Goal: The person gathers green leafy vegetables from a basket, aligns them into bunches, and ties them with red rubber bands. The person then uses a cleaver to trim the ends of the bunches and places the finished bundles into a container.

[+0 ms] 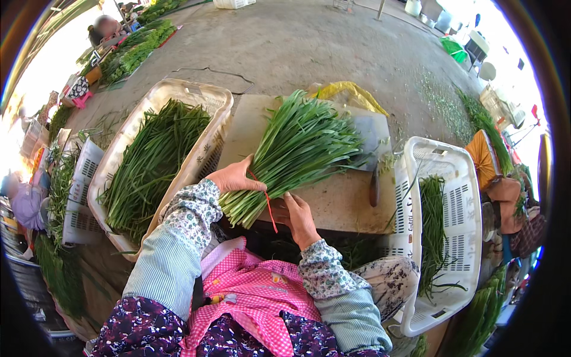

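Note:
A thick bunch of green Chinese chives point(303, 138) lies across a worn board point(330, 201), leaves pointing away and cut stem ends towards me. Around its lower stems runs a red tie point(269, 206), one end hanging loose. My left hand point(236, 177) grips the bunch from above at the tie. Under the stems near the tie's loose end is my right hand point(298, 218), thumb and forefinger together; its other fingers are partly hidden, so whether it holds the tie cannot be told. A cleaver point(365, 143) with a dark wooden handle rests on the board's right side, partly under the leaves.
A plastic crate point(163, 209) of loose chives stands left of the board. On the right is a white crate point(459, 201) holding fewer chives. A yellow bag point(352, 91) lies behind the board. Other people sit at the far left, near heaps of greens point(134, 53).

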A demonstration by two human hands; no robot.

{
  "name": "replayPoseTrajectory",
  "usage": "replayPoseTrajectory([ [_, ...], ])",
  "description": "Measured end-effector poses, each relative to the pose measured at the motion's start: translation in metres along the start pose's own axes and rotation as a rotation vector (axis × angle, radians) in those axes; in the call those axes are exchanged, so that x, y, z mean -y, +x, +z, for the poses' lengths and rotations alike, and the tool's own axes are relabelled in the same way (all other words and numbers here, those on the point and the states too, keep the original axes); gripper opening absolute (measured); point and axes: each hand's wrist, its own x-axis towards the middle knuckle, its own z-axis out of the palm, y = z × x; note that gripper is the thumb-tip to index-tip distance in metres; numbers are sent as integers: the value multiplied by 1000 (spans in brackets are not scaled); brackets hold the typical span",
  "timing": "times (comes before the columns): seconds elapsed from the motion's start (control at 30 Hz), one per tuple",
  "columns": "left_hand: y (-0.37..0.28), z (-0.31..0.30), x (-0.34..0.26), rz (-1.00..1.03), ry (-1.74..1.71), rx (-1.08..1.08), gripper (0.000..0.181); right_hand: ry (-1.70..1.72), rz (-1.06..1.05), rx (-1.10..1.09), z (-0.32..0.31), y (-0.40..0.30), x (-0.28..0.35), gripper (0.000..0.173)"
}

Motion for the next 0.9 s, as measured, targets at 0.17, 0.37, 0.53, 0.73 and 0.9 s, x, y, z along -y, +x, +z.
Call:
replayPoseTrajectory([
  [0.17, 1, 3, -14, -146, -333, 63, 77, -283, -291, 9, 1, 11, 4, 36],
  [0.37, -48, 19, 19, -247, -1334, 45, 59, -713, -673, 92, 50, -41, 95, 33],
  [0.53, -56, 45, -16, 160, -1383, 40, 94, -238, -669, 177, 21, -41, 94, 25],
  [0.73, -55, 25, -64, 120, -1605, 413, 77, -922, -727, -219, -57, -18, 33, 16],
  [0.9, -36, 41, -22, 364, -1644, 652, 84, -1114, -750, -52, -55, -40, 17, 18],
])
